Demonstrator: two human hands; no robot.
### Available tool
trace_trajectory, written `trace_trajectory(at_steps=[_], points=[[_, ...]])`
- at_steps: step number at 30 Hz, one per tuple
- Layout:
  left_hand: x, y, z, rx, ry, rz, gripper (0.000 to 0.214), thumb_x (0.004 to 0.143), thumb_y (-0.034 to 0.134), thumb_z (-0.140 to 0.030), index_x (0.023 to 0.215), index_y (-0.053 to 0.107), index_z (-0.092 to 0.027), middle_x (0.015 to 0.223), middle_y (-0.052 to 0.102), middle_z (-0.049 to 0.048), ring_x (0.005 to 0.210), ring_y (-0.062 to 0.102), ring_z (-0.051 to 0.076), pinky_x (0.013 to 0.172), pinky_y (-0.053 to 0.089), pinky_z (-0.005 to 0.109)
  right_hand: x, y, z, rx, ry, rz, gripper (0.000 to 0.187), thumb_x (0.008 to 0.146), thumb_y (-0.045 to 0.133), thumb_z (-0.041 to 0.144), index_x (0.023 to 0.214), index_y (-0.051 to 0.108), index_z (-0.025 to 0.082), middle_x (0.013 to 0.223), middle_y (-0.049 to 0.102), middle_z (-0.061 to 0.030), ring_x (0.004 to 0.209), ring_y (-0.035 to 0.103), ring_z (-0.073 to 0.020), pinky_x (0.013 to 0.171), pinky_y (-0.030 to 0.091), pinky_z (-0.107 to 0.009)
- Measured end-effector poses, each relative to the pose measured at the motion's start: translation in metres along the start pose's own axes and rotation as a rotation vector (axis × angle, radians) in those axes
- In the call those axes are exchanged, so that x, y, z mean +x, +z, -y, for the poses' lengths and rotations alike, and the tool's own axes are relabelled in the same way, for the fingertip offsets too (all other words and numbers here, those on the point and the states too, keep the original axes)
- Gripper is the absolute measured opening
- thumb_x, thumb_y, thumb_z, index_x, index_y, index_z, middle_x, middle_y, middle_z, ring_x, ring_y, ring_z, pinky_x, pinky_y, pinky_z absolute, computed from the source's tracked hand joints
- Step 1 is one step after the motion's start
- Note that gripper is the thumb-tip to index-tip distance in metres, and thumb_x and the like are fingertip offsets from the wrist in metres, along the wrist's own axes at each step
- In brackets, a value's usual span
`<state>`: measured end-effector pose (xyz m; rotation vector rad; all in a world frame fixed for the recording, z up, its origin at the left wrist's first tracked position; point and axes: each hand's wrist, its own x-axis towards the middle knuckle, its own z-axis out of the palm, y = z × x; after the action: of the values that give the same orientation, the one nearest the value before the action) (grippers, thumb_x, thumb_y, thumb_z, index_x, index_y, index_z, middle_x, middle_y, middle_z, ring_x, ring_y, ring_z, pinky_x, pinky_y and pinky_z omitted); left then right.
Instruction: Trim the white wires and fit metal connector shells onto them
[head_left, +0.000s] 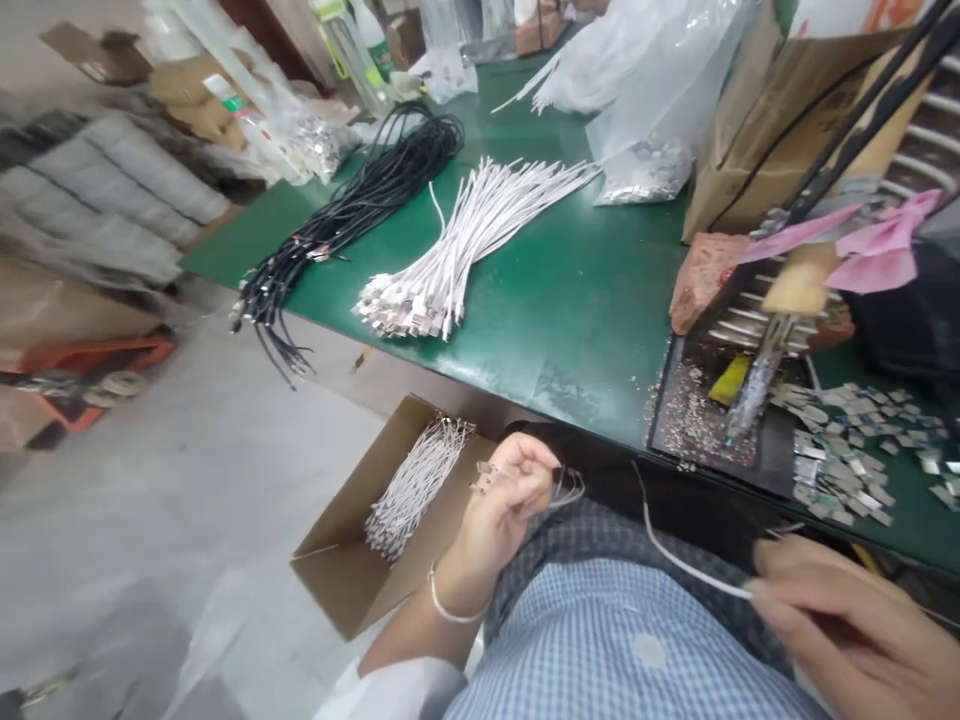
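Close to my lap, my left hand (517, 482) is closed around a few white cables; small metal connectors (487, 476) stick out by the thumb side, and looped cable ends (574, 490) show at the other side. At the lower right, my right hand (855, 615) pinches a thin white cable (690, 570). Its free end curves up toward the table edge. Blurring hides part of the right fingertips. An open cardboard box (330, 575) below my left hand holds a bundle of white cables (416, 490) with metal ends.
On the green table (585, 310) lie white cables (480, 240) and black cables (360, 210). A wooden-handled soldering iron (772, 360) points down over a dark tray (697, 420) of solder bits. Small connector boards (840, 450) lie beside it. A clear bag (645, 165) holds metal parts.
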<state>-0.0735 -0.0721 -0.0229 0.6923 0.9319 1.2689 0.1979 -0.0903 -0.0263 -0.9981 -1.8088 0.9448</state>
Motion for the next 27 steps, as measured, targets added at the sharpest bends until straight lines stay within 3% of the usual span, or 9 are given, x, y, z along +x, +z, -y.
trace_trajectory(at_steps=[2,5,8,12,17,21,24,27], points=[[0.001,0.012,0.005,-0.034,-0.062,0.077,0.037,0.077,0.062,-0.049,0.088,0.064,-0.013,0.057,0.033,-0.0054,0.048,0.025,0.008,0.048,0.019,0.023,0.014,0.009,0.008,0.030,-0.070,0.149,0.015,0.084,0.059,0.009,0.089,0.065,0.021,0.069,0.062,-0.0009,0.060,0.059,-0.0126,0.053,0.050,-0.020],[0.003,0.028,0.016,-0.071,-0.143,0.173,0.057,0.084,0.045,-0.063,0.089,0.067,-0.010,0.059,0.033,-0.0037,0.051,0.024,0.010,0.051,0.019,0.026,0.026,0.026,0.015,0.029,-0.101,0.204,0.013,0.087,0.054,0.009,0.088,0.063,0.018,0.070,0.062,-0.0018,0.061,0.059,-0.0118,0.055,0.048,-0.021],[0.001,0.039,0.028,-0.046,-0.204,0.232,0.073,0.087,0.029,-0.071,0.093,0.069,-0.010,0.060,0.031,-0.0030,0.053,0.025,0.012,0.053,0.022,0.028,0.031,0.039,0.018,-0.003,-0.142,0.114,0.012,0.088,0.052,0.011,0.086,0.061,0.018,0.067,0.062,-0.0010,0.059,0.057,-0.0117,0.055,0.047,-0.022],[-0.003,0.046,0.045,-0.013,-0.265,0.264,0.075,0.086,0.027,-0.073,0.109,0.066,-0.013,0.063,0.042,0.0001,0.059,0.039,0.017,0.063,0.035,0.032,0.035,0.046,0.020,-0.093,-0.156,0.041,0.012,0.089,0.050,0.013,0.086,0.060,0.018,0.071,0.066,-0.0027,0.062,0.060,-0.0130,0.058,0.050,-0.024],[-0.005,0.046,0.055,0.010,-0.320,0.321,0.074,0.088,0.026,-0.072,0.124,0.060,-0.016,0.088,0.059,0.0079,0.086,0.057,0.026,0.088,0.041,0.044,0.034,0.050,0.015,-0.202,-0.161,0.047,0.018,0.092,0.046,0.018,0.077,0.057,0.019,0.064,0.063,-0.0020,0.058,0.058,-0.0138,0.056,0.047,-0.025],[-0.007,0.043,0.056,0.040,-0.301,0.417,0.069,0.093,0.022,-0.066,0.130,0.057,-0.019,0.108,0.064,0.0115,0.111,0.055,0.030,0.097,0.039,0.045,0.033,0.053,0.014,-0.227,-0.134,0.055,0.016,0.089,0.047,0.015,0.075,0.054,0.020,0.066,0.062,-0.0016,0.058,0.058,-0.0133,0.057,0.046,-0.025],[-0.005,0.043,0.055,0.082,-0.239,0.385,0.066,0.095,0.021,-0.063,0.125,0.063,-0.021,0.097,0.066,0.0091,0.095,0.059,0.025,0.085,0.044,0.039,0.035,0.048,0.017,-0.168,-0.140,0.037,0.014,0.086,0.049,0.013,0.075,0.054,0.020,0.063,0.060,0.0000,0.057,0.056,-0.0122,0.056,0.047,-0.024],[0.001,0.044,0.054,0.139,-0.134,0.246,0.061,0.095,0.032,-0.061,0.099,0.077,-0.020,0.072,0.060,0.0045,0.070,0.055,0.017,0.070,0.043,0.031,0.034,0.037,0.021,-0.034,-0.174,0.032,0.010,0.084,0.052,0.012,0.081,0.057,0.020,0.063,0.060,-0.0001,0.057,0.057,-0.0120,0.055,0.049,-0.023]])
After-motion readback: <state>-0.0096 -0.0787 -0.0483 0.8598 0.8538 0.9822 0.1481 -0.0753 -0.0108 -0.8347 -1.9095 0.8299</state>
